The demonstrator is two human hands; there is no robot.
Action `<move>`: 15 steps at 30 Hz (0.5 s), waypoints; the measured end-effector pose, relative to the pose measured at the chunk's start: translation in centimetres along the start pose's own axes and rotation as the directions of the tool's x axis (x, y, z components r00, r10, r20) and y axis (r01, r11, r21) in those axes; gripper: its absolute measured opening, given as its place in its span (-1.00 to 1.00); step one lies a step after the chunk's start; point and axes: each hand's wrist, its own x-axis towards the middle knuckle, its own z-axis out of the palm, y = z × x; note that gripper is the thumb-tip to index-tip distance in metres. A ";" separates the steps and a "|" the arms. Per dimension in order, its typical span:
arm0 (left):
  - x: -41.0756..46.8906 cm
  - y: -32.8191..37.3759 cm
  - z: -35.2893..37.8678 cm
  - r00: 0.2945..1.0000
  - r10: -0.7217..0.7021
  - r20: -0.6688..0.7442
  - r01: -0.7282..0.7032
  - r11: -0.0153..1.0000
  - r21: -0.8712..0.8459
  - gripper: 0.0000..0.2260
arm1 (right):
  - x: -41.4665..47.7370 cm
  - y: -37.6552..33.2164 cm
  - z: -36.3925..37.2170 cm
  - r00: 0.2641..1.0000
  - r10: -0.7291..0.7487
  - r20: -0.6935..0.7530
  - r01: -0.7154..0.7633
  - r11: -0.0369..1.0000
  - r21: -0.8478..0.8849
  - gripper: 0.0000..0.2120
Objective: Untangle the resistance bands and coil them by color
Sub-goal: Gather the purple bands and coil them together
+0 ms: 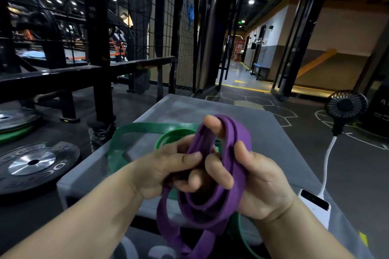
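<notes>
A purple resistance band (pixel 229 176) is wound in several loops between both hands, above the near part of a grey padded box (pixel 212 107). My right hand (pixel 263 183) grips the coil with its fingers through the loops and the thumb on the outside. My left hand (pixel 166 166) pinches the band's inner loops from the left. A loose purple tail hangs down below the hands. A green resistance band (pixel 134 130) lies on the box behind the hands, partly coiled, with one long loop reaching left. More green band shows under my right wrist.
A white power bank (pixel 315 204) lies on the box at the right, wired to a small black fan (pixel 345 107). Black weight plates (pixel 33 162) lie on the floor at the left. A black steel rack and mesh fence stand behind the box.
</notes>
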 end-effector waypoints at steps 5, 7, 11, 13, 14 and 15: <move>0.0 -0.6 0.2 0.985 0.023 -0.169 -0.006 0.995 0.099 -0.76 | 0.0 -0.1 0.2 0.997 0.024 0.075 -0.023 1.000 -0.003 -0.49; 0.0 -0.3 0.1 0.952 0.086 -0.294 -0.062 0.994 0.092 -0.66 | 0.0 -0.5 -0.1 0.998 0.021 0.064 -0.020 1.000 -0.016 -0.49; 0.3 -0.1 0.2 0.925 0.115 -0.363 -0.121 0.993 0.008 -0.53 | 0.1 -0.3 -0.7 0.998 -0.019 0.063 0.027 0.992 -0.120 -0.73; 0.4 -0.2 0.1 0.933 0.071 -0.352 -0.085 0.996 -0.024 -0.49 | 0.3 -0.2 -0.9 0.997 -0.060 0.047 0.062 0.997 -0.055 -0.75; 0.3 -0.5 -0.2 0.947 0.043 -0.319 -0.054 0.998 -0.025 -0.50 | 0.5 -0.4 -1.0 0.997 -0.075 0.029 0.075 0.997 0.008 -0.74; 0.3 -0.8 -0.3 0.961 0.025 -0.277 -0.028 1.000 -0.007 -0.54 | 0.6 -0.8 -1.1 0.996 -0.084 -0.004 0.084 0.994 0.075 -0.73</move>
